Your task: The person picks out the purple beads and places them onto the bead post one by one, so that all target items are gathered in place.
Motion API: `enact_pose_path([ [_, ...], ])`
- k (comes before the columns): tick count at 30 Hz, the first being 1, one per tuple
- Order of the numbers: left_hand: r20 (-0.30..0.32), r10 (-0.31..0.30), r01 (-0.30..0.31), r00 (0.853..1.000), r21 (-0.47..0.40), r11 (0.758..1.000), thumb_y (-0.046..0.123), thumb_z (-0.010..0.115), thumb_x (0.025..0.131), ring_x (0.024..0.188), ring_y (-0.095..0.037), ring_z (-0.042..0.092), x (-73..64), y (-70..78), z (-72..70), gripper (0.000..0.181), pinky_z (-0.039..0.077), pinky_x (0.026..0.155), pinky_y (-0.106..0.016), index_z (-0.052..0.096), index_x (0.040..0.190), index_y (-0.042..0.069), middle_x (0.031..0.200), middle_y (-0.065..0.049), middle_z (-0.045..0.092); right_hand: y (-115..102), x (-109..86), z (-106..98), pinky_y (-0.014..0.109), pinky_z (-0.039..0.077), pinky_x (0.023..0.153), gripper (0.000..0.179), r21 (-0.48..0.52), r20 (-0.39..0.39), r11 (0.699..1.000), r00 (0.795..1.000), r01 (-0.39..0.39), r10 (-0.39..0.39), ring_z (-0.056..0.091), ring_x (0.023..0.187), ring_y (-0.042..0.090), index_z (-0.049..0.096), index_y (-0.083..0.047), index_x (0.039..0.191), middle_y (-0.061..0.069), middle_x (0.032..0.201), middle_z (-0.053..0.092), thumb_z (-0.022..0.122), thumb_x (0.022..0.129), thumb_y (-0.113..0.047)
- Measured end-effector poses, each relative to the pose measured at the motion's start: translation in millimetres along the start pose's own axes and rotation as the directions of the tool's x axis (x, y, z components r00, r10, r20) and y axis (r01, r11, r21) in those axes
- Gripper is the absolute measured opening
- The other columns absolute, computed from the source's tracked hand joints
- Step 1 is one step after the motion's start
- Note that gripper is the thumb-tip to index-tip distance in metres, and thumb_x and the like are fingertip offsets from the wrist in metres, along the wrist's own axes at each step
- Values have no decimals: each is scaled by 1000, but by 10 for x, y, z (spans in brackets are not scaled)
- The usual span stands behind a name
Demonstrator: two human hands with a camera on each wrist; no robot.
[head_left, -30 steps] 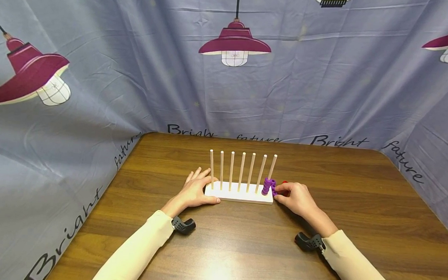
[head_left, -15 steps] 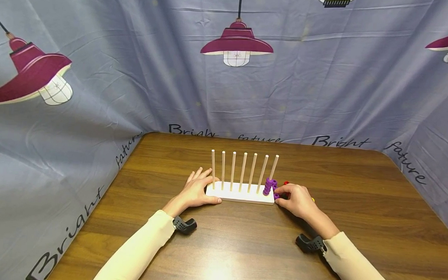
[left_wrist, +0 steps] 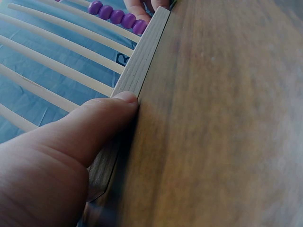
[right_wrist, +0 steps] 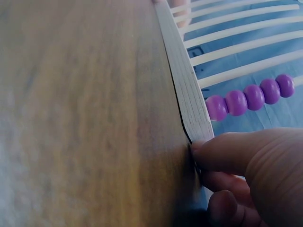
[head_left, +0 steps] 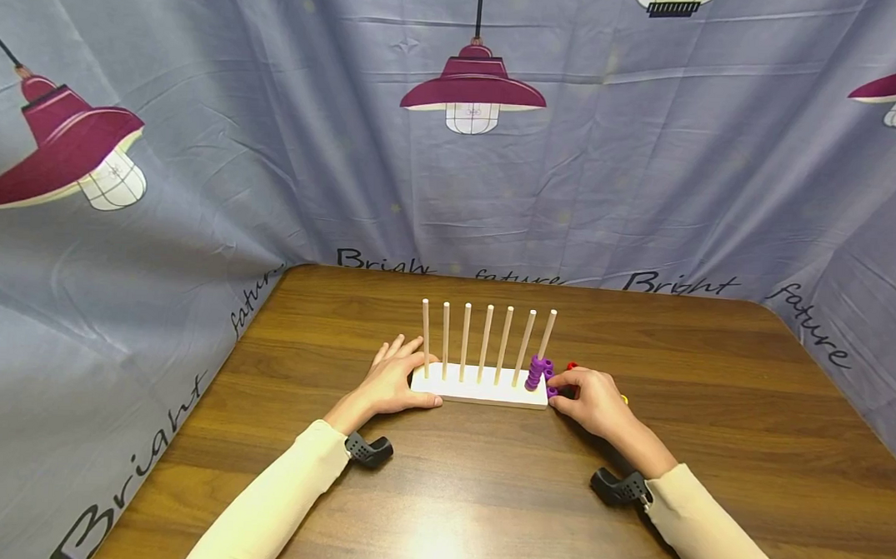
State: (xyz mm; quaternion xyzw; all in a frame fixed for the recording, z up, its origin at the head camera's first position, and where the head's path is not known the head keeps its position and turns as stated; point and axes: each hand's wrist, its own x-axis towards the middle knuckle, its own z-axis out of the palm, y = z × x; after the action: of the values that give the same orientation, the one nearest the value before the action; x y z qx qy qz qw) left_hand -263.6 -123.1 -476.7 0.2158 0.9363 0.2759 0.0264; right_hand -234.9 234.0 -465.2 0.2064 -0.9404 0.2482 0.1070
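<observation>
A white wooden base with several upright pegs stands on the table. Purple beads are stacked on its rightmost peg; the right wrist view shows the same stack of beads. My left hand holds the base's left end, its thumb against the front edge and its other fingers behind. At the right end, my right hand pinches a loose purple bead between thumb and forefinger. That bead is hidden in the right wrist view. More purple beads lie just behind it.
A red bead shows behind my right hand, and a bit of something yellow beyond its wrist. The brown wooden table ends at a grey-blue curtain printed with lamps and lettering.
Beside the base's right end, the loose purple bead at my right fingertips has shifted slightly toward me, away from the other loose beads. My left hand keeps its place on the base.
</observation>
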Motion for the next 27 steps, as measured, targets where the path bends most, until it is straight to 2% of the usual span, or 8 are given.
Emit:
enact_pose_path([
  [11,3,-1,1,1000,3,1000,49,83,75,156,-47,18,0,-3,-1,67,9,127,-64,66,133,21,164,-19,36,18,-4,11,25,40,57,17,26,-3,1000,1000,-16,16,44,61,1,79,-7,94,5,87,73,82,78,-10],
  [21,0,3,-3,1000,-1,1000,49,84,75,156,-48,18,-5,-4,0,67,9,126,-64,66,133,21,163,-20,37,-7,-18,-10,23,40,54,14,68,-19,995,997,-71,72,45,58,-1,78,-9,93,-2,75,71,82,79,-10],
  [27,-1,3,-3,1000,-8,1000,48,84,75,156,-48,18,-11,-3,-2,66,8,127,-64,66,132,21,163,-20,37,-12,-30,-18,21,41,53,13,104,-42,991,995,-83,88,45,57,-6,78,-10,92,-1,78,76,80,80,-8],
])
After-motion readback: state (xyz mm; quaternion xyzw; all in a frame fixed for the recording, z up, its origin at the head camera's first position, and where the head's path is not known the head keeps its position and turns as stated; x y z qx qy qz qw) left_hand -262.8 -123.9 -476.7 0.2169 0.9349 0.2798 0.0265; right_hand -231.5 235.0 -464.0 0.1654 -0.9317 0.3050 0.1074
